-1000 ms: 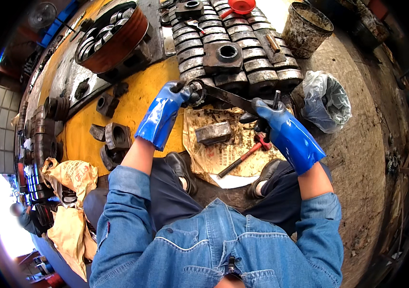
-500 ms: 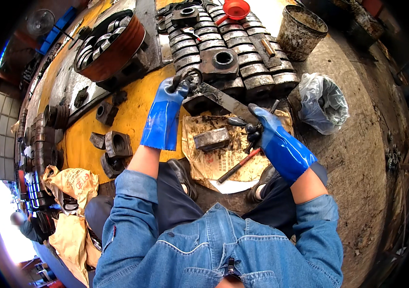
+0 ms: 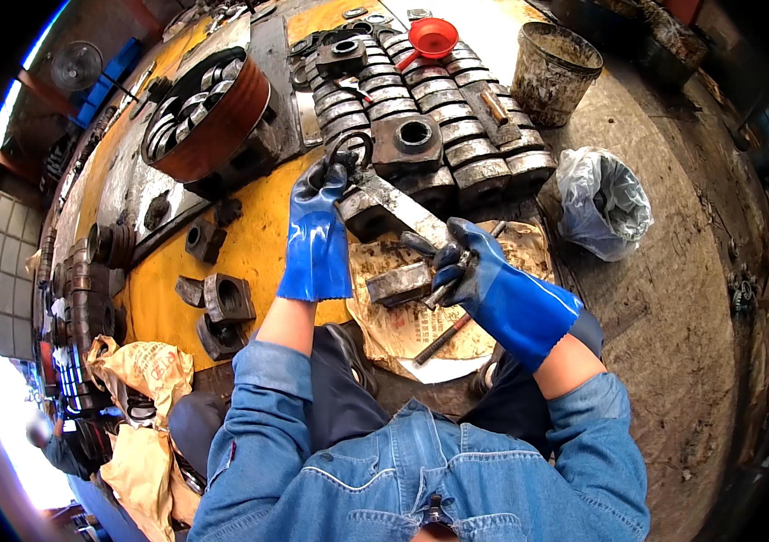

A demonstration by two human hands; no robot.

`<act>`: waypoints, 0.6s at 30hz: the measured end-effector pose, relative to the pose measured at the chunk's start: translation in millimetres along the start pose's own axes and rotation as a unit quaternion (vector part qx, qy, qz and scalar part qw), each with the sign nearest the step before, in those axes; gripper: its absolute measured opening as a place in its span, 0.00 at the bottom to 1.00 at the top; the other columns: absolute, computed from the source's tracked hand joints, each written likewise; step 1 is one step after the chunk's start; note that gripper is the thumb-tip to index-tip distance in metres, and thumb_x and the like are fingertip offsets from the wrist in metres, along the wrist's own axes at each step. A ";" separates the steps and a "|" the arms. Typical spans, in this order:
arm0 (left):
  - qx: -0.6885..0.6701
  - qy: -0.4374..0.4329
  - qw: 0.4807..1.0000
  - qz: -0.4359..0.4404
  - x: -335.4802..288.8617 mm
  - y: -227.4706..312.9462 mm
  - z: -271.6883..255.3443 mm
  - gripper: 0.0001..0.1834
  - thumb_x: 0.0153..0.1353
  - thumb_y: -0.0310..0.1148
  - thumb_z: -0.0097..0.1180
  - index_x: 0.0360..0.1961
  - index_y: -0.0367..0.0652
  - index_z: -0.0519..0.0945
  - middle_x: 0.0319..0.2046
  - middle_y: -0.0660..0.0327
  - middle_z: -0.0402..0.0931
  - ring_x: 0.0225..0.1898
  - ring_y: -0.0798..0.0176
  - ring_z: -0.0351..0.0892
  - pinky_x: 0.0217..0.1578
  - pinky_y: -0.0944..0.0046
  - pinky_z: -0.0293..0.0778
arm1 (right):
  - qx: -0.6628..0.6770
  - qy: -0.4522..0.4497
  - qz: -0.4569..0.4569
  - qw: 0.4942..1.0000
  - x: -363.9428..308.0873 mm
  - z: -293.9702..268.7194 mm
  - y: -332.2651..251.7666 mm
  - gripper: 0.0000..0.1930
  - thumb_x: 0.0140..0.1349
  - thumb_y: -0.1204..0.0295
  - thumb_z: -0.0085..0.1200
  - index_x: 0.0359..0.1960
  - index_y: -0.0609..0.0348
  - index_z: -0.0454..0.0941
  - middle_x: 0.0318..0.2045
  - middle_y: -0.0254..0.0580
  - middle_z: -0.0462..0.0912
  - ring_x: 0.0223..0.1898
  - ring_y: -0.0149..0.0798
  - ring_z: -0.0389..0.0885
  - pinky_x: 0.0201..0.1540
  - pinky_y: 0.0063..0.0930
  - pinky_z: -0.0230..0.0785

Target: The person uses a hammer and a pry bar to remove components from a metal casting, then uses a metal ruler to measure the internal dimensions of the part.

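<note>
Left of centre, the gloved L hand (image 3: pixel 319 188) curls, nearly closed, on a dark metal ring (image 3: pixel 369 144), w/ a flat metal bar (image 3: pixel 409 210) slanting R & nearer to the gloved R hand (image 3: pixel 473 269), wrapped round its near end; bar's prob. stiff, hefty, maybe greasy, so grip firmly there.

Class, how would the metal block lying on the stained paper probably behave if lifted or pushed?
The metal block looks thick, so it is probably heavy for its size. Its flat faces suggest sliding rather than rolling. The dark-smeared paper under it hints it may be slippery.
</note>
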State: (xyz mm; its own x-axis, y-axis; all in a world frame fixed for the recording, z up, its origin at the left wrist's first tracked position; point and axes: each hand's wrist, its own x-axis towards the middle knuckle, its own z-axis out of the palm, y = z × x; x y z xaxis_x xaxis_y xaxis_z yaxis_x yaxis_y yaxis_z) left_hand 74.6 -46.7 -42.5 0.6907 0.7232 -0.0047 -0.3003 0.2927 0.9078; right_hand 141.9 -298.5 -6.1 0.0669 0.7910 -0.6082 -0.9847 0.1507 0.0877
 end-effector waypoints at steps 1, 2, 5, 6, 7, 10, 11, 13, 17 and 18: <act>-0.019 0.003 1.000 -0.005 1.0 -0.3 2.1 0.17 0.68 0.33 0.54 0.54 0.35 0.77 0.48 0.52 0.80 0.45 0.59 0.81 0.39 0.63 0.76 | 0.014 -0.015 0.014 1.000 0.6 0.7 0.2 0.25 0.68 0.56 0.49 0.60 0.59 0.69 0.20 0.28 0.74 0.18 0.21 0.66 0.17 0.16 0.55; -0.039 0.005 0.999 -0.011 1.6 -2.4 3.3 0.17 0.68 0.33 0.54 0.54 0.35 0.77 0.49 0.51 0.80 0.45 0.59 0.81 0.40 0.63 0.76 | 0.022 -0.015 0.022 0.999 1.2 0.0 -1.3 0.27 0.68 0.55 0.48 0.62 0.59 0.68 0.19 0.26 0.73 0.17 0.21 0.65 0.19 0.18 0.55; -0.084 0.009 0.996 -0.033 4.6 2.8 -0.6 0.18 0.69 0.34 0.54 0.55 0.35 0.76 0.51 0.50 0.79 0.47 0.57 0.81 0.40 0.62 0.77 | 0.027 -0.025 0.058 0.998 5.4 -6.6 -8.2 0.28 0.68 0.53 0.47 0.63 0.60 0.68 0.17 0.22 0.72 0.16 0.23 0.63 0.23 0.22 0.55; -0.108 0.005 0.993 -0.053 10.3 -3.6 -0.2 0.18 0.69 0.34 0.53 0.56 0.35 0.76 0.52 0.49 0.79 0.47 0.57 0.81 0.40 0.62 0.77 | 0.030 -0.014 0.057 0.998 7.2 -13.8 -13.5 0.28 0.68 0.53 0.47 0.62 0.60 0.68 0.16 0.21 0.71 0.16 0.23 0.63 0.24 0.24 0.55; -0.124 0.001 0.990 -0.066 14.2 -8.9 -1.7 0.18 0.69 0.34 0.53 0.56 0.35 0.76 0.52 0.49 0.79 0.48 0.56 0.81 0.40 0.62 0.77 | 0.034 -0.005 0.056 0.998 8.9 -20.8 -19.1 0.28 0.67 0.52 0.48 0.62 0.59 0.69 0.16 0.20 0.71 0.16 0.24 0.62 0.26 0.25 0.55; -0.155 -0.008 0.979 -0.131 29.2 -20.9 -24.8 0.20 0.73 0.34 0.45 0.63 0.39 0.70 0.65 0.50 0.68 0.61 0.48 0.72 0.53 0.50 0.76 | 0.016 -0.042 0.101 0.994 0.7 -27.7 -24.5 0.24 0.67 0.52 0.49 0.56 0.56 0.74 0.15 0.20 0.71 0.15 0.23 0.62 0.26 0.27 0.56; -0.168 -0.001 0.975 -0.146 29.4 -22.2 -26.0 0.20 0.73 0.35 0.45 0.63 0.40 0.70 0.65 0.51 0.68 0.61 0.49 0.72 0.54 0.49 0.76 | 0.006 -0.071 0.138 0.988 -16.2 -17.0 -19.7 0.26 0.67 0.54 0.51 0.58 0.61 0.72 0.14 0.19 0.70 0.15 0.22 0.63 0.24 0.24 0.57; -0.200 0.015 0.964 -0.172 30.1 -21.6 -31.9 0.19 0.72 0.36 0.46 0.62 0.44 0.72 0.62 0.53 0.71 0.60 0.51 0.73 0.53 0.47 0.76 | 0.047 -0.068 0.091 0.992 -17.1 -25.4 -24.8 0.29 0.66 0.57 0.52 0.60 0.69 0.69 0.13 0.18 0.69 0.15 0.19 0.65 0.21 0.19 0.58; -0.230 0.018 0.954 -0.192 31.8 -17.9 -30.6 0.17 0.71 0.36 0.48 0.59 0.47 0.75 0.56 0.54 0.77 0.57 0.51 0.77 0.54 0.47 0.76 | 0.058 -0.085 0.000 0.995 -40.7 -45.7 -56.2 0.33 0.66 0.55 0.51 0.64 0.70 0.64 0.13 0.17 0.71 0.13 0.16 0.65 0.19 0.17 0.58; -0.231 0.020 0.953 -0.196 29.2 -18.6 -27.2 0.17 0.70 0.36 0.50 0.58 0.46 0.76 0.55 0.56 0.79 0.55 0.54 0.78 0.54 0.49 0.76 | 0.050 -0.105 -0.026 0.993 -44.1 -60.6 -69.1 0.34 0.66 0.54 0.50 0.66 0.67 0.63 0.14 0.16 0.72 0.14 0.17 0.67 0.19 0.17 0.57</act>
State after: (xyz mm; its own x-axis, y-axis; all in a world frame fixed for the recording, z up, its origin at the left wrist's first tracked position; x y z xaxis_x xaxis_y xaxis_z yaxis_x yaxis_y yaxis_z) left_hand 82.4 -14.0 -70.9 0.7863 0.5223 -0.3300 -0.2880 0.7825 0.5521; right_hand 197.3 -379.7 -33.2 0.1605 0.8852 -0.4366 -0.9587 0.2451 0.1445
